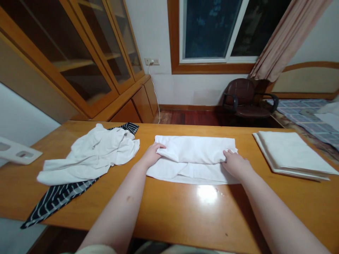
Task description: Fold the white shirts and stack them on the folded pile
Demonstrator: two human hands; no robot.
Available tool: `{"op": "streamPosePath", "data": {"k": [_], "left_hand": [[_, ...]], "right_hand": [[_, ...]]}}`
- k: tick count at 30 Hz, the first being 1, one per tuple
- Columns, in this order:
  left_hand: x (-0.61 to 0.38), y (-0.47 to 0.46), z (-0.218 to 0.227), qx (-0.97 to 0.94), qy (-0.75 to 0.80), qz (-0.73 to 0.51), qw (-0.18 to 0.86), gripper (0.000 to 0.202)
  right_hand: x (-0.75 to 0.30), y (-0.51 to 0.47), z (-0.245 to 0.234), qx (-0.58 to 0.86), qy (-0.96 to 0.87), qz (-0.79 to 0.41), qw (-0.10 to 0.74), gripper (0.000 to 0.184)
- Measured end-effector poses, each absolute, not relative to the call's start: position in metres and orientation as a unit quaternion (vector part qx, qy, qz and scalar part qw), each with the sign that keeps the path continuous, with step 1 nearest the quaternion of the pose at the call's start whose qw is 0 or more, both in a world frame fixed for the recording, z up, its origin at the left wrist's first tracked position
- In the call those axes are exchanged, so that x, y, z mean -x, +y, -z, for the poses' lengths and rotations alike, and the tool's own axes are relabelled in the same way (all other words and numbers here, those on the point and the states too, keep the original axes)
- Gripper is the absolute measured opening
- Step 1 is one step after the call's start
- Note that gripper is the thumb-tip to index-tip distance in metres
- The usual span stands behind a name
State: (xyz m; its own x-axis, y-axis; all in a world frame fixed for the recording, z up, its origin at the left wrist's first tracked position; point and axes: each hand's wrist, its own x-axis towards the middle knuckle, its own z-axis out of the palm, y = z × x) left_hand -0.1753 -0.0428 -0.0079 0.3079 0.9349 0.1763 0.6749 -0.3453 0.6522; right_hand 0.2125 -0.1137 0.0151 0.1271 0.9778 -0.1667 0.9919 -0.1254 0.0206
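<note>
A white cloth [196,150], partly folded over itself, lies across the middle of the wooden table. The upper layer's near edge is lifted a little above the layer beneath. At its left end my left hand [153,154] is closed on that edge, thumb on top and other fingers partly hidden. My right hand [235,164] pinches the same layer at the right end, fingers curled on the fabric. Whether the cloth is a garment or a plain piece cannot be made out.
Left on the table [169,215], a crumpled white cloth [92,153] lies over a black striped cloth [62,197]. A stack of folded white cloths [293,151] sits at the right. Beyond stand a glass-doored cabinet [106,88] and a brown armchair [242,95].
</note>
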Motion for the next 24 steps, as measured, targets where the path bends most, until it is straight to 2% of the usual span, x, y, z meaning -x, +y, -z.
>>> {"op": "streamPosePath", "data": {"k": [6,10,14,19,21,24], "left_hand": [[0.168,-0.037,0.008,-0.748,0.553,-0.292,0.221,0.023],[0.17,-0.034,0.006,-0.735,0.545,-0.298,0.272,0.025],[0.169,-0.035,0.001,-0.664,0.578,-0.367,0.301,0.027],[0.175,-0.046,-0.018,-0.66,0.527,-0.479,0.239,0.013],[0.18,-0.052,-0.028,-0.679,0.501,-0.486,0.228,0.008],[0.189,-0.059,-0.039,-0.69,0.499,-0.434,0.294,0.011]], "right_hand": [[-0.212,-0.1,0.004,-0.735,0.678,-0.002,0.01,0.054],[-0.226,-0.097,0.011,-0.722,0.691,-0.001,-0.043,0.051],[-0.232,-0.098,0.006,-0.7,0.693,0.03,-0.168,0.049],[-0.235,-0.108,-0.011,-0.646,0.7,0.016,-0.305,0.048],[-0.239,-0.113,-0.017,-0.61,0.722,0.018,-0.326,0.047],[-0.245,-0.115,-0.024,-0.582,0.757,0.032,-0.295,0.042]]}}
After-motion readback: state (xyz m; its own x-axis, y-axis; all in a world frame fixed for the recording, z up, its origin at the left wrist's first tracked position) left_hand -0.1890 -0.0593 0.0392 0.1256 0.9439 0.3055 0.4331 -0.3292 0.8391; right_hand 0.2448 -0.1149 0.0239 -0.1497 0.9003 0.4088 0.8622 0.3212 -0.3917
